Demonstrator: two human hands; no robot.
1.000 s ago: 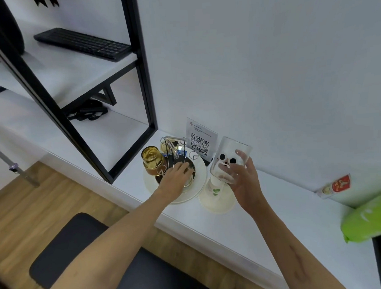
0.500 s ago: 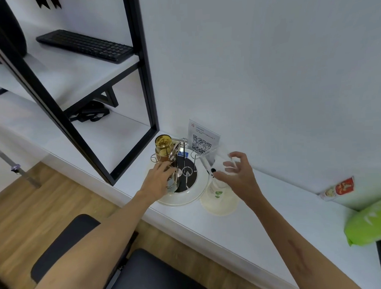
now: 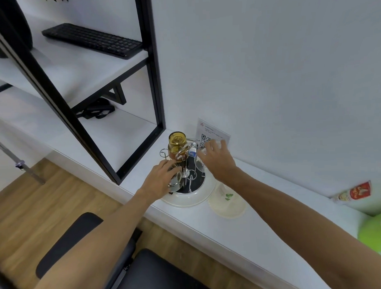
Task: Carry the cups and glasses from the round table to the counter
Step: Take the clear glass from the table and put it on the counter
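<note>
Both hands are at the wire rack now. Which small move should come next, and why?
Probably lift both hands away. The amber glass sits upturned on the rack; the left hand covers a clear glass there, and the right hand looks open.

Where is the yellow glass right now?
In the head view, the yellow glass sits upside down on the wire cup rack, at its far left side, just beyond the left hand and beside the QR code sign.

Amber glass (image 3: 177,142): upside down on the wire rack (image 3: 187,166), far left peg.
Clear glass (image 3: 209,149): under right hand, blurred.
Counter (image 3: 242,233): white, along wall.
</note>
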